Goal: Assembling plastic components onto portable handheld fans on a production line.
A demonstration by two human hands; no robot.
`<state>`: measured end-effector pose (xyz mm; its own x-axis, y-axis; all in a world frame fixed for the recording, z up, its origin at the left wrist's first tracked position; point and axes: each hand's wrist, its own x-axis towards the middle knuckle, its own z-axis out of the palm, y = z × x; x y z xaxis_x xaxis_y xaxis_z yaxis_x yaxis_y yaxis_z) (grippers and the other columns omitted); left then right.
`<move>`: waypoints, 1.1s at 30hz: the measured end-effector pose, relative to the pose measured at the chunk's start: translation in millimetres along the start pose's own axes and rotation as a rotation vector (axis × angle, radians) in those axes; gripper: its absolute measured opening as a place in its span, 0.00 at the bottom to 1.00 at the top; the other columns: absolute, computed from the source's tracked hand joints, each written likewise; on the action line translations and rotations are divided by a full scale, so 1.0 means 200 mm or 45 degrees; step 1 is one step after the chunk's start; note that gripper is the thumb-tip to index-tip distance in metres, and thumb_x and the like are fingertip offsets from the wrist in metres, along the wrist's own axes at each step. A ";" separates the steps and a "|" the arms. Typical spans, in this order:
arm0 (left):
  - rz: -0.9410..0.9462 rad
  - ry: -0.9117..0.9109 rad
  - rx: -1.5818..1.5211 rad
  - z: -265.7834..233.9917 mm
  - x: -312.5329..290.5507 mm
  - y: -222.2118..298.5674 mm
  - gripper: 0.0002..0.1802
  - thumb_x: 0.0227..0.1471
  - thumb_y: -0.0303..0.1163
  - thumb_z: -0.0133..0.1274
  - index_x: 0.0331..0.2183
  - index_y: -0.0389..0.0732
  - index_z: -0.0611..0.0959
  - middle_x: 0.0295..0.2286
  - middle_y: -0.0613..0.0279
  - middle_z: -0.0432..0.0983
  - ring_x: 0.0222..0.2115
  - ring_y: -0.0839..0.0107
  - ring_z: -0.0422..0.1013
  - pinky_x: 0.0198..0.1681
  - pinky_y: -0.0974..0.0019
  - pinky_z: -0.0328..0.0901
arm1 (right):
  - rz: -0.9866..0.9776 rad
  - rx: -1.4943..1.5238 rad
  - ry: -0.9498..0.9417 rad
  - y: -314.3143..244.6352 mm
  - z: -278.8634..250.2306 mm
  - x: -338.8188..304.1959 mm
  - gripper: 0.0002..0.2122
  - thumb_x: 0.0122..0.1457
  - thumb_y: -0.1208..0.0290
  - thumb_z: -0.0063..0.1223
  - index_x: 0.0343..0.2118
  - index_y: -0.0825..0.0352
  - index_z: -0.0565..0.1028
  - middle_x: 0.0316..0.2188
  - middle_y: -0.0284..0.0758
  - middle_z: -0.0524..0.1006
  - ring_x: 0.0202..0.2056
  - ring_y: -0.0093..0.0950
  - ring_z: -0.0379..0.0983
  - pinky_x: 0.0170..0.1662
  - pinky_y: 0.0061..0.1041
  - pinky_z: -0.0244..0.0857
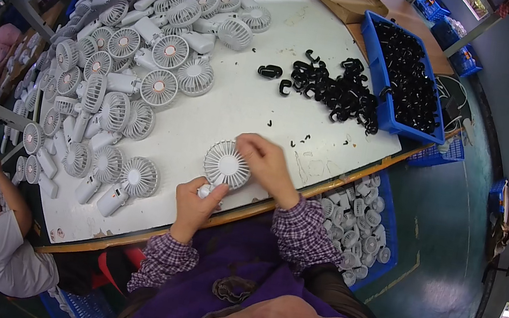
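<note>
While the left hand (196, 201) is closing its grip round the white handle of a small handheld fan (225, 165), steadying it at the near edge of the tabletop (243, 107), the right hand (268, 164) is pinching the round grille's rim, seemingly to work on it. A heap of finished fans (123, 65) is crowding the left; black clips (339, 89) and a blue bin (406, 83) are lying well apart.

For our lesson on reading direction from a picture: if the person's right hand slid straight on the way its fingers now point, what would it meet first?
The right hand points left, its fingers already on the white handheld fan that the left hand grips by the handle. Past it, probably bare table, then the pile of white fans; depth is unclear.
</note>
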<state>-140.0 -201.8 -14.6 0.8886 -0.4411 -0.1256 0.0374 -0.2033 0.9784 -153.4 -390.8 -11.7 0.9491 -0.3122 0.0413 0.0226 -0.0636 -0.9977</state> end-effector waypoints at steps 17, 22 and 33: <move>0.138 -0.190 -0.557 -0.14 0.14 0.00 0.18 0.53 0.37 0.52 0.40 0.34 0.71 0.31 0.57 0.75 0.29 0.72 0.73 0.34 0.70 0.68 | 0.211 0.498 -0.005 -0.10 -0.20 0.15 0.05 0.54 0.74 0.50 0.32 0.68 0.69 0.24 0.39 0.77 0.23 0.27 0.75 0.20 0.16 0.65; 0.430 -0.096 -0.281 -0.05 0.15 0.00 0.25 0.49 0.50 0.56 0.32 0.35 0.75 0.22 0.64 0.73 0.25 0.81 0.67 0.28 0.75 0.62 | 0.303 1.092 -0.204 -0.05 0.16 -0.23 0.03 0.56 0.79 0.49 0.31 0.68 0.68 0.25 0.43 0.77 0.22 0.27 0.75 0.21 0.16 0.66; 0.372 0.090 0.053 -0.02 0.10 -0.03 0.14 0.46 0.37 0.59 0.23 0.35 0.77 0.15 0.66 0.71 0.17 0.80 0.66 0.20 0.75 0.60 | 0.352 0.788 -0.196 0.02 0.16 -0.35 0.05 0.58 0.75 0.50 0.31 0.68 0.67 0.20 0.36 0.75 0.17 0.20 0.70 0.20 0.13 0.63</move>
<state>-120.8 -206.3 -22.0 0.8886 -0.4246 0.1737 -0.2423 -0.1128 0.9636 -210.4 -338.2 -20.8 0.9786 -0.0980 -0.1809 -0.0949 0.5654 -0.8194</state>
